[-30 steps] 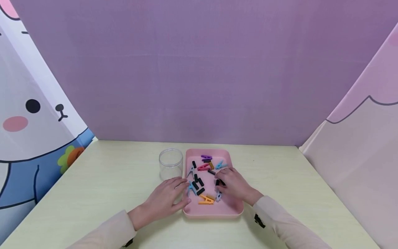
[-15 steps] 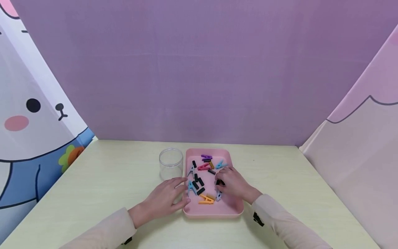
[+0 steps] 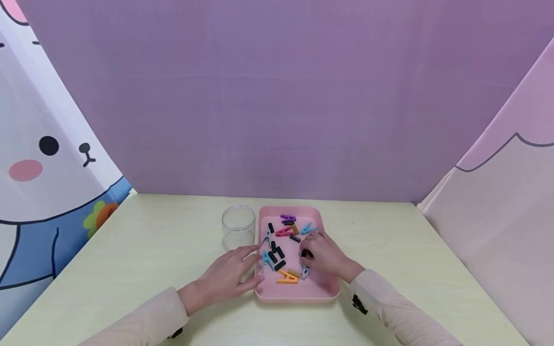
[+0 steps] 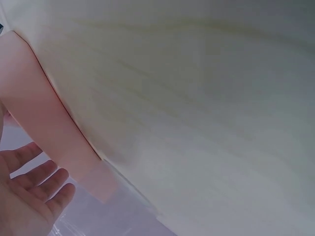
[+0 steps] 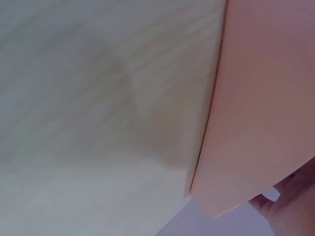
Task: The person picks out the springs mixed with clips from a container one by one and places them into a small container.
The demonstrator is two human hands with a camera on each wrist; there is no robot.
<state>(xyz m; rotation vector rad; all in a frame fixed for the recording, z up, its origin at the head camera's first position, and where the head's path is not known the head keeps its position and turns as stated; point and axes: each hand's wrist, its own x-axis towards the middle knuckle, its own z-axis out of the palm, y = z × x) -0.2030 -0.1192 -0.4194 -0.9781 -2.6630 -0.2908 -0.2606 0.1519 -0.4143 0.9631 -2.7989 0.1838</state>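
A pink tray (image 3: 298, 294) holds small plastic clothespins and several short black cylinders. My right hand (image 3: 324, 254) reaches over its right side, pinching a small black cylinder (image 3: 306, 253) between thumb and fingers; the fingers partly cover it. Just below those fingertips lies a pale blue-grey clothespin (image 3: 305, 272). At the left rim my left hand (image 3: 229, 274) rests with fingers spread and relaxed, holding nothing. Nearest to it are a light blue clothespin (image 3: 266, 260) and more black cylinders (image 3: 280, 265). A yellow clothespin (image 3: 287, 277) lies toward the front.
A clear round jar (image 3: 238, 228) stands on the table just left of the tray, beyond the left hand. Red (image 3: 284, 231), purple (image 3: 287, 218) and blue (image 3: 308, 228) clothespins lie in the tray's far half. A purple backdrop (image 3: 277, 120) rises behind the pale table (image 3: 173, 250).
The right fingers have shifted slightly around the black cylinder, which now shows as one dark patch between them. The left hand stays almost where it was.
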